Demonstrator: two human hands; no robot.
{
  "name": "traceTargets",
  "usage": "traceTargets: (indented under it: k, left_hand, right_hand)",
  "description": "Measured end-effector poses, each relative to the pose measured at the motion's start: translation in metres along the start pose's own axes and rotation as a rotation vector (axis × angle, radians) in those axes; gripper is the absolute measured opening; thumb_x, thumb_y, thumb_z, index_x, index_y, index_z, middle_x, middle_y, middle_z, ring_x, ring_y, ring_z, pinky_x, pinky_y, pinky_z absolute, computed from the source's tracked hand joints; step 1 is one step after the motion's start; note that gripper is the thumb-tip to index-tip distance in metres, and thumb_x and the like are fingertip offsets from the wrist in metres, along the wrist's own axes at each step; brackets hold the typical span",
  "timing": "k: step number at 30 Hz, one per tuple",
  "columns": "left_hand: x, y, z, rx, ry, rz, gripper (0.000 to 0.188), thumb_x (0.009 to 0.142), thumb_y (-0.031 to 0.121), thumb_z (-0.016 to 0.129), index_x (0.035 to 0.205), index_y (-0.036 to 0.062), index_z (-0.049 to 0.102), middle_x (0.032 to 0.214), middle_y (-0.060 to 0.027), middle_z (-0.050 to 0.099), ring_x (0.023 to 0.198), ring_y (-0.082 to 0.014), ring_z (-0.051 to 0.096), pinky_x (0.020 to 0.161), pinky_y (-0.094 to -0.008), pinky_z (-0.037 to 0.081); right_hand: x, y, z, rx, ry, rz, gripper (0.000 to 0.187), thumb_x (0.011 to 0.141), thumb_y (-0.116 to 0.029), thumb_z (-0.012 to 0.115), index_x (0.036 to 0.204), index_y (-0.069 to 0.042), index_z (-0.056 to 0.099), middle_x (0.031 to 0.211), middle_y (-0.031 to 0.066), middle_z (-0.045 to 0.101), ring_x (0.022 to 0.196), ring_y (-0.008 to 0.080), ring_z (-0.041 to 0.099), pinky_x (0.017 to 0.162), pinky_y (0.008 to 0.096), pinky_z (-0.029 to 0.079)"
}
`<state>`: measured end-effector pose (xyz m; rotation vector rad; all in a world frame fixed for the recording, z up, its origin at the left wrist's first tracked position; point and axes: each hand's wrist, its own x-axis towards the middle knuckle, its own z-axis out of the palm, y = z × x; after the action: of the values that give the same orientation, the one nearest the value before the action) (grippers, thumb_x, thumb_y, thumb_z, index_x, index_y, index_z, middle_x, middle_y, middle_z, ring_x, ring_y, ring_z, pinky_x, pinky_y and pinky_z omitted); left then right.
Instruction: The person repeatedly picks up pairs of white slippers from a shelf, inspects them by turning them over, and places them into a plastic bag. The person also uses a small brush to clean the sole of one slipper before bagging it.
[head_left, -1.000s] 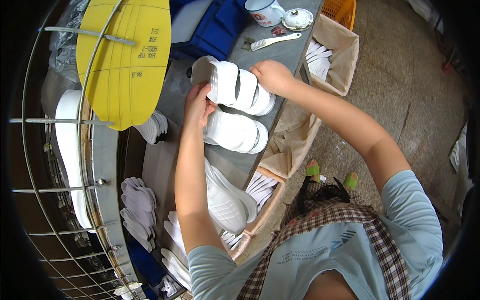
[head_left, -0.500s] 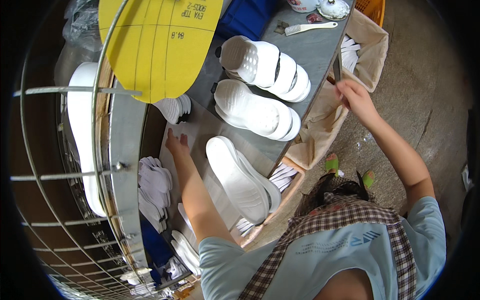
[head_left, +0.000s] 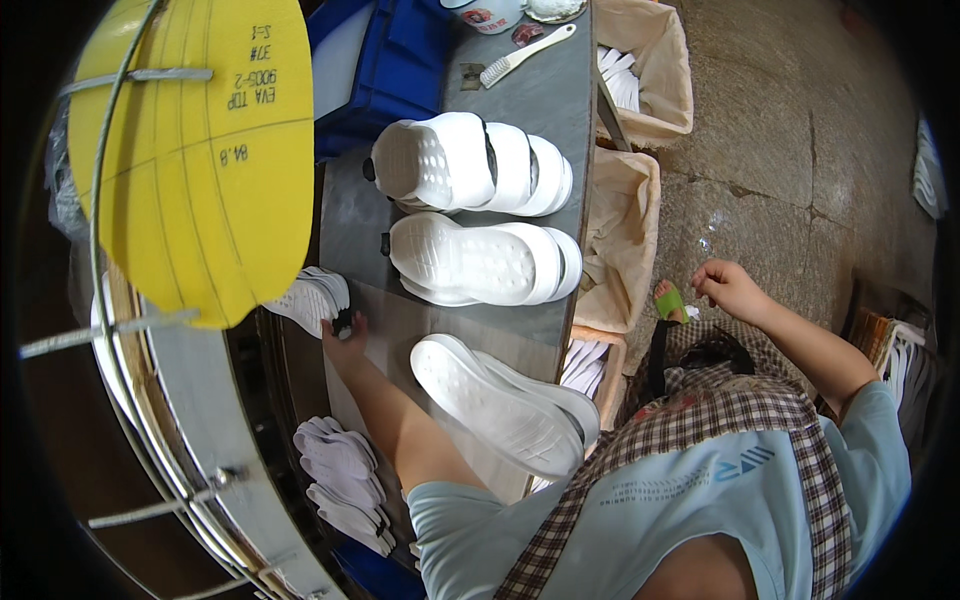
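Observation:
My left hand (head_left: 345, 338) reaches to the end of a stack of white sandal pieces (head_left: 312, 300) at the left edge of the table. Its fingers close round a black tab (head_left: 343, 323) there, partly hidden by the hand. Beside that forearm lies a pair of white soles (head_left: 500, 405), one partly under the other. Farther up the table sit two white sandals, one with broad straps (head_left: 470, 165) and a nearer one with its footbed showing (head_left: 485, 258). My right hand (head_left: 728, 288) hangs over the floor off the table's right side, fingers curled, nothing visible in them.
A yellow sole-shaped template (head_left: 200, 160) hangs by a wire rack at the left. Blue bins (head_left: 395, 75) and a white brush (head_left: 528, 55) are at the far end. Cloth-lined baskets (head_left: 615, 240) line the table's right side. More white pieces (head_left: 340, 470) lie lower left.
My left hand has come up to the white stack and closed at its black tab. My right hand has drawn back from the table leg toward my body. The view has shifted.

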<state>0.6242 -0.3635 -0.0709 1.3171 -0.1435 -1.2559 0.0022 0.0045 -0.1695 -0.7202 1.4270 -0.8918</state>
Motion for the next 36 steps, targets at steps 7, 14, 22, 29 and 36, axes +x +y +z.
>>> traceTargets:
  k: [7, 14, 22, 29, 36]
  left_hand:
    - [-0.083, -0.002, 0.013, -0.070, -0.140, 0.158, 0.045, 0.084, 0.015, 0.061, 0.123, 0.0001, 0.044, 0.125, -0.0222, 0.043, 0.116, -0.0386, 0.042, 0.096, -0.0499, 0.042]
    - [-0.378, -0.073, 0.004, -0.596, -0.404, -0.351, 0.050, 0.085, 0.007, 0.059, 0.128, -0.0070, 0.037, 0.128, -0.0248, 0.040, 0.120, -0.0426, 0.039, 0.100, -0.0525, 0.040]
    - [-0.587, -0.223, -0.077, 0.353, -0.422, 0.177, 0.042, 0.088, 0.018, 0.054, 0.126, 0.0012, 0.045, 0.125, -0.0196, 0.050, 0.115, -0.0385, 0.048, 0.092, -0.0531, 0.047]
    - [-0.624, -0.294, -0.086, 0.411, -0.710, -0.191, 0.053, 0.090, 0.038, 0.052, 0.130, 0.0045, 0.041, 0.122, -0.0125, 0.054, 0.112, -0.0275, 0.053, 0.088, -0.0454, 0.049]
    - [-0.585, -0.299, -0.031, 0.287, -0.828, 0.112, 0.063, 0.093, 0.030, 0.048, 0.141, 0.0014, 0.019, 0.137, -0.0182, 0.036, 0.121, -0.0296, 0.044, 0.097, -0.0425, 0.041]
  right_hand:
    - [-0.028, -0.006, 0.000, -0.135, -0.084, -0.110, 0.014, 0.087, -0.011, 0.053, 0.086, 0.002, 0.059, 0.074, 0.0054, 0.061, 0.069, 0.0109, 0.057, 0.064, 0.0262, 0.047]
    - [-0.065, -0.013, -0.013, 0.034, -0.254, -0.319, 0.025, 0.087, -0.020, 0.059, 0.102, 0.000, 0.060, 0.079, 0.0032, 0.060, 0.073, 0.0111, 0.056, 0.068, 0.0258, 0.047]
    - [-0.149, -0.068, 0.036, 0.345, -0.699, -0.318, 0.074, 0.088, -0.039, 0.058, 0.143, -0.010, 0.018, 0.136, 0.0185, 0.038, 0.126, 0.0271, 0.038, 0.103, 0.0385, 0.035]
    - [-0.215, -0.056, 0.030, 0.832, -0.597, -0.345, 0.097, 0.078, -0.024, 0.066, 0.143, -0.006, -0.003, 0.143, 0.0186, 0.019, 0.133, 0.0315, 0.021, 0.109, 0.0420, 0.022]
    - [-0.245, -0.040, 0.020, 0.705, -0.450, -0.482, 0.099, 0.076, -0.022, 0.069, 0.143, -0.002, -0.001, 0.143, 0.0218, 0.019, 0.134, 0.0315, 0.020, 0.108, 0.0416, 0.022]
